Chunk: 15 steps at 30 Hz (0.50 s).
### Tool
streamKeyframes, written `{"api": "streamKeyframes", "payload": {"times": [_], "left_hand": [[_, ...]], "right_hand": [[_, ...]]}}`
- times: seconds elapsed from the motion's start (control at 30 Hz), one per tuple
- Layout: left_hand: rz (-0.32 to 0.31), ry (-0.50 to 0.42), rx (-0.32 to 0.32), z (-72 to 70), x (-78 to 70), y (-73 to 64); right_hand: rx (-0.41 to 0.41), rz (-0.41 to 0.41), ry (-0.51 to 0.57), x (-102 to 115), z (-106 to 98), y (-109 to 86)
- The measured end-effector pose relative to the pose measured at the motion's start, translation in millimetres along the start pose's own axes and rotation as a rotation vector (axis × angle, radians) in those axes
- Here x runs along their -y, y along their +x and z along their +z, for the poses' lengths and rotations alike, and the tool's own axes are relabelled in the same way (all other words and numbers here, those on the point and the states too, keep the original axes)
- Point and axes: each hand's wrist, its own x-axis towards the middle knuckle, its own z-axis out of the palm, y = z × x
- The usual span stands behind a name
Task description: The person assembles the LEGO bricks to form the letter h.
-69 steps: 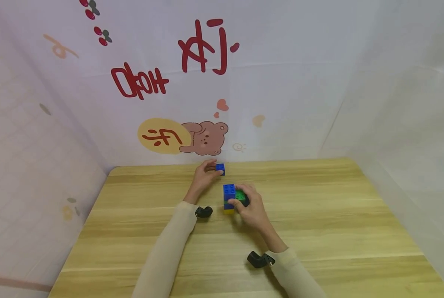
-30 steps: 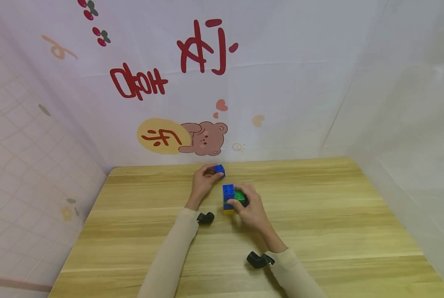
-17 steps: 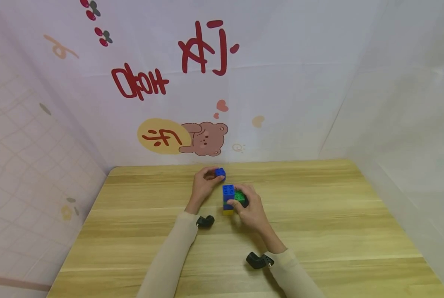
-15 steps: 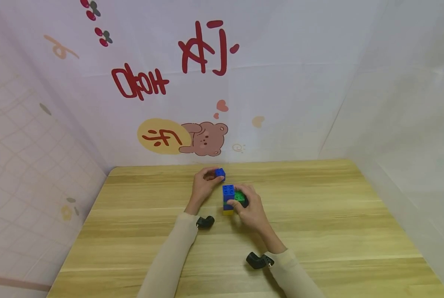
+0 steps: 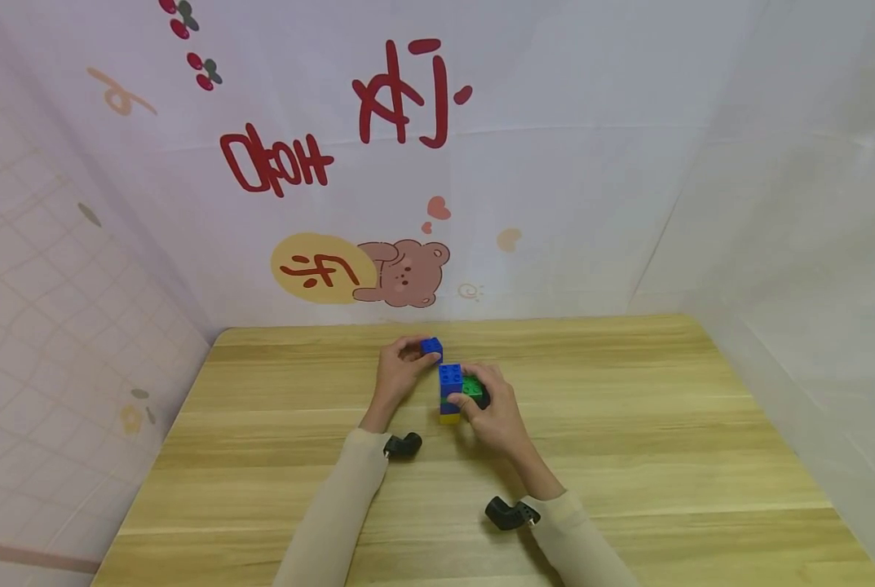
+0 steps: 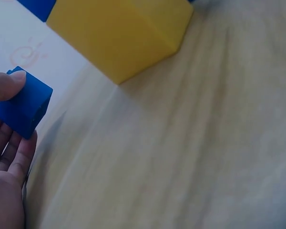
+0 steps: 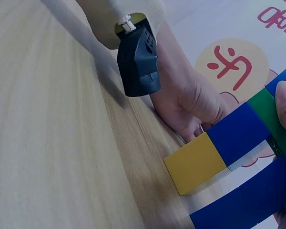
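Note:
My left hand point(image 5: 397, 373) pinches a small blue brick point(image 5: 432, 349) between thumb and fingers, just behind a block structure. In the left wrist view this blue brick point(image 6: 25, 106) is held apart from the yellow brick point(image 6: 119, 36). My right hand point(image 5: 497, 414) grips the structure from its right side. One of its legs has a yellow brick point(image 7: 195, 164) at the bottom and a blue brick point(image 7: 240, 129) above it. A green brick point(image 5: 473, 385) spans higher up, with a blue brick point(image 5: 450, 373) on top. A second, blue leg point(image 7: 245, 200) stands alongside; my fingers partly hide the structure.
The wooden table point(image 5: 628, 456) lies under both arms. A white printed curtain point(image 5: 569, 204) rises behind its far edge and along both sides. Black wrist mounts point(image 5: 509, 513) stick out at both sleeve cuffs.
My left hand has drawn the small blue brick back from the table's far edge, closer to the structure, tilting it slightly on the way. My right hand stays in place on the structure.

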Motion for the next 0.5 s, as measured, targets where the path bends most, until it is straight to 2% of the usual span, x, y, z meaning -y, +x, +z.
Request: {"api": "streamKeyframes", "payload": {"times": [0.5], "left_hand": [[-0.014,-0.040,-0.002,-2.2,-7.3,-16.9]], "right_hand": [[-0.006,-0.049,0.011,-8.4,-1.1,0.8]]}}
